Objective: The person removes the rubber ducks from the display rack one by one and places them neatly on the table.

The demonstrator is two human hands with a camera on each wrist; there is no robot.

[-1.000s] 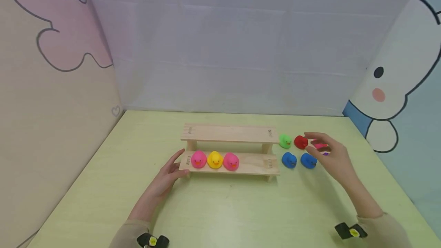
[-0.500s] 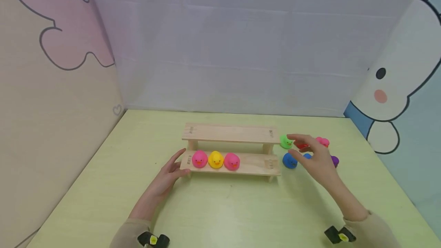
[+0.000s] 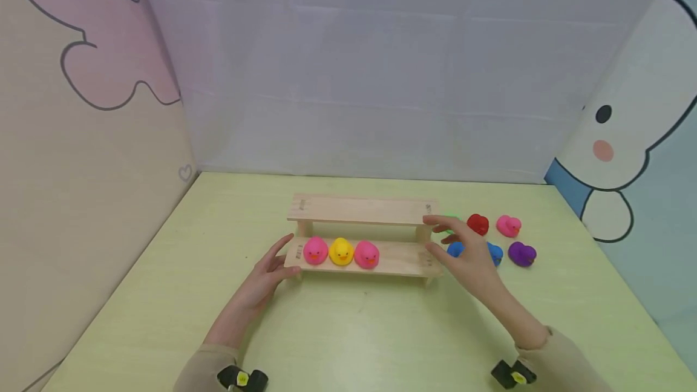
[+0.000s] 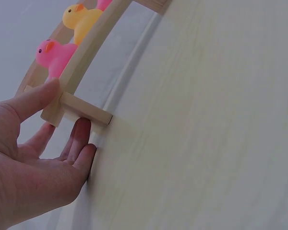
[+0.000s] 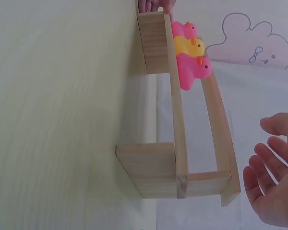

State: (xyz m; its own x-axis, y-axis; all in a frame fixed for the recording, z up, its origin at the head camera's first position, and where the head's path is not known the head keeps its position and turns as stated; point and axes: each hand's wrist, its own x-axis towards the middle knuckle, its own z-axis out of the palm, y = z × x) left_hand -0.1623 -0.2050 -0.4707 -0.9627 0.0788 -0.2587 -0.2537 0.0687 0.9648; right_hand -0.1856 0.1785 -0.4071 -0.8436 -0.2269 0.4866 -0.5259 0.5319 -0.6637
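Note:
A two-tier wooden rack (image 3: pixel 400 256) stands on the table. On its lower tier, at the left, sit a pink rubber duck (image 3: pixel 315 251), a yellow rubber duck (image 3: pixel 341 251) and a second pink duck (image 3: pixel 367 255) in a row. My left hand (image 3: pixel 264 280) holds the rack's left end, and in the left wrist view its thumb lies on the shelf corner with the fingers at the leg. Beside the rack's right end is my right hand (image 3: pixel 468 259), fingers loosely bent and holding nothing. In the right wrist view a gap shows between that hand (image 5: pixel 278 172) and the rack.
Right of the rack lie more ducks: red (image 3: pixel 477 224), pink (image 3: pixel 509 226), purple (image 3: pixel 522 254), and two blue ones (image 3: pixel 455 249) partly behind my right hand. A green duck (image 3: pixel 453 219) is mostly hidden by the fingers. A pale cloth wall (image 3: pixel 359 95) closes the back.
My right hand has moved left from above the loose ducks to the rack's right end, uncovering the red, pink and purple ducks. My left hand and the rack stay put.

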